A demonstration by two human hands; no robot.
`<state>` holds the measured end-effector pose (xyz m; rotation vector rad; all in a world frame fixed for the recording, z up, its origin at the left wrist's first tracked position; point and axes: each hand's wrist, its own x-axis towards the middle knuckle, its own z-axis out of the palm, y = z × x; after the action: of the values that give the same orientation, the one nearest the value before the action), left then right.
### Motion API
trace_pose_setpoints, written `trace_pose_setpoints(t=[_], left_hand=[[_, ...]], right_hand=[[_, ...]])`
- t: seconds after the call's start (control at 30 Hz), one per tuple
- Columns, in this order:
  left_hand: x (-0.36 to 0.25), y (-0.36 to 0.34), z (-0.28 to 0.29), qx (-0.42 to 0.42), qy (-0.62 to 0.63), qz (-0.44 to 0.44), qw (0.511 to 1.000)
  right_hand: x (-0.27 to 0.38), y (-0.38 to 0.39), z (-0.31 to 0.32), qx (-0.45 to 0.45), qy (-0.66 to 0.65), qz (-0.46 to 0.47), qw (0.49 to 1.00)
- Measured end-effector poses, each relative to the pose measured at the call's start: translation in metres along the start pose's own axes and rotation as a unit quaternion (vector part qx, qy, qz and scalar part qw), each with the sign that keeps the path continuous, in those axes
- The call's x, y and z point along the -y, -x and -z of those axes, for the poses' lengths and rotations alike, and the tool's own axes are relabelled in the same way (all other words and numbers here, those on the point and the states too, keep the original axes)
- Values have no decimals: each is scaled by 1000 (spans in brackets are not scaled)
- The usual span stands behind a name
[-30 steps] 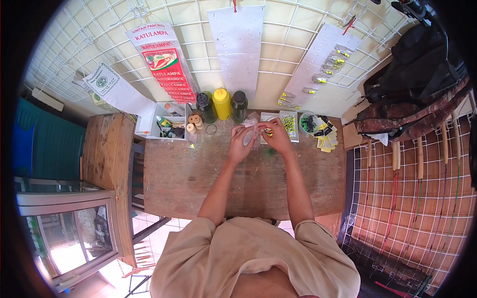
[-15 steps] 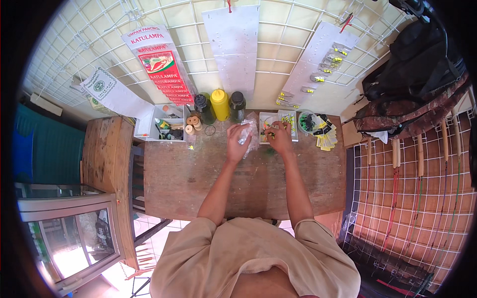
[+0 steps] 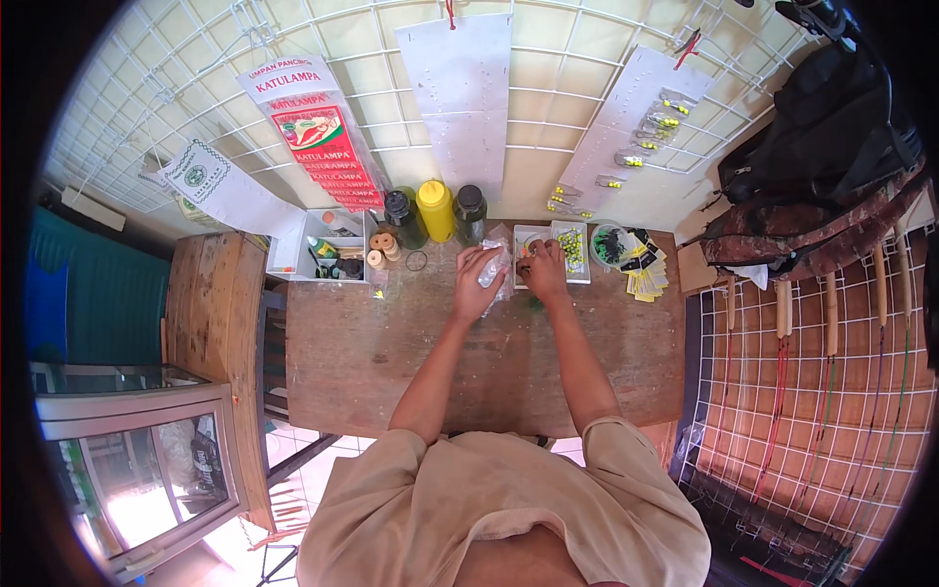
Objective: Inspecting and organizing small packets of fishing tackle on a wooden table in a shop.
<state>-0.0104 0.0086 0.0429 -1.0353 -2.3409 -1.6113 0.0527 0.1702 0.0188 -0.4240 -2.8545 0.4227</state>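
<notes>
My left hand [image 3: 471, 284] is closed on a crumpled clear plastic bag [image 3: 497, 261] on the worktable. Just right of it, my right hand [image 3: 544, 272] has its fingers curled down into a small white tray [image 3: 520, 232] of small pieces; what they hold, if anything, is hidden. Beside that stands a second white tray [image 3: 572, 254] of small yellow-green pieces. A round tub [image 3: 609, 245] with green and dark bits and a fan of yellow-and-black packets [image 3: 646, 272] lie farther right on the wooden table [image 3: 372, 352].
Behind stand two dark bottles [image 3: 404, 217] and a yellow bottle [image 3: 434, 211], with wooden spools [image 3: 383, 248] and a white compartment box [image 3: 333, 249] leftward. A wire grid [image 3: 548, 98] holds hanging cards. A bag [image 3: 812, 176] hangs at the right; a glass-door cabinet [image 3: 137, 470] stands left.
Since a second ago my right hand has parted from the bag and moved over the tray beside it, fingers curling down. My left hand has stayed with the bag.
</notes>
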Motion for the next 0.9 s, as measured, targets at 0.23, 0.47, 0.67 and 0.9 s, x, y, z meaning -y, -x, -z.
trace_pose_setpoints(t=[0.23,0.47,0.67,0.9], left_hand=[[1,0,-2,13,-2,-9,1000],[6,7,-1,18,-6,0,1000],[5,10,-2,33,1,-2,999],[6,12,-1,39,3,9,999]], right_hand=[[-11,1,-5,-1,-1,67,998],[-8,-3,1,35,34,76,996],[-7,0,3,20,37,90,995],[-7,6,11,-67,-81,74,992]])
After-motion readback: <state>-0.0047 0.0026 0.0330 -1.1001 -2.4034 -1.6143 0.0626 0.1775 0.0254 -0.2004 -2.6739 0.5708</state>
